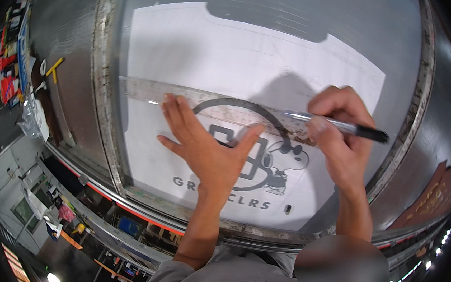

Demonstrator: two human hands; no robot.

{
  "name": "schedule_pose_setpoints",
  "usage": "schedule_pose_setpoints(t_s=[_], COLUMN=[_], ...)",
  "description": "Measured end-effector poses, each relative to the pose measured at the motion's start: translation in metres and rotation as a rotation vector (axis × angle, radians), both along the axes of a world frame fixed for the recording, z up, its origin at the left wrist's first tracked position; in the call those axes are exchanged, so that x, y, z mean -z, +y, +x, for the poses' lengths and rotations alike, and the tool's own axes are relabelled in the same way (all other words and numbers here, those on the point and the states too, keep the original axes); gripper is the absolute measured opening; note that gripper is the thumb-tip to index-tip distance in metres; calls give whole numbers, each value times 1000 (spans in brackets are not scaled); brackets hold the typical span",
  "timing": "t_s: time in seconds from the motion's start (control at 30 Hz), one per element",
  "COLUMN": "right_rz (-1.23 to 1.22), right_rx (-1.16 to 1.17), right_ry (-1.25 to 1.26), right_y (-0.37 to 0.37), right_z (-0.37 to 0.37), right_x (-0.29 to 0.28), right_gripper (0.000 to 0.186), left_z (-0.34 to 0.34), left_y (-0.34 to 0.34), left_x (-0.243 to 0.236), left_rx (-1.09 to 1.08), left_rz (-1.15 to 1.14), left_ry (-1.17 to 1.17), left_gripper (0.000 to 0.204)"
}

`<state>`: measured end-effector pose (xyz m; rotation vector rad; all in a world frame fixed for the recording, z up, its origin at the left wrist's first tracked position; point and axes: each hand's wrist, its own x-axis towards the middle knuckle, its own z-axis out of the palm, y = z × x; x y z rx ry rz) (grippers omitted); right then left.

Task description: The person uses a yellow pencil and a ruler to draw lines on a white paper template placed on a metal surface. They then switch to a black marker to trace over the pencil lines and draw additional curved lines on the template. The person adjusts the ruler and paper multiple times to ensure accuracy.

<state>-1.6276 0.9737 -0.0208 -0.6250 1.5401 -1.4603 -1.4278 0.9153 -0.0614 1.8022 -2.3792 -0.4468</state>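
A clear ruler (152,91) lies across a white sheet (164,46) printed with a dark ring, lettering and a cartoon dog. My left hand (203,152) is spread flat over the print, its fingertips on the ruler's lower part and its thumb near the ring's inside. Between the fingers and thumb of my right hand (345,140) is a pen with a clear barrel and a black cap (373,134) on its rear end. Its tip points left at the ruler's upper edge; whether it touches the sheet I cannot tell.
A worn metal frame (103,52) surrounds the sheet, with grey surface inside it. Left of the frame lies a yellow-handled tool (55,68) beside a plastic bag (30,117). A brown, ragged-edged piece (425,196) lies at the right. An orange-edged rail (135,213) runs along the near side.
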Motion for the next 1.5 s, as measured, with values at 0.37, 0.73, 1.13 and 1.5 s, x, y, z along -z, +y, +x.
schedule_pose_setpoints(t_s=[0.37,0.73,1.13,1.5], right_rz=[7,24,39,62], right_rx=[-167,-209,-274,-290], right_ry=[174,264,369,493], right_y=[-73,-78,-68,-6], right_z=[40,44,32,-22], right_x=[23,26,19,7], right_gripper=[11,11,9,10], left_z=[4,5,3,-1], left_y=[0,0,-1,1], left_x=[4,7,3,1], left_rx=[-22,-28,-21,-9], left_rz=[42,29,51,1], left_ry=[37,65,56,-27], left_gripper=[135,132,134,133])
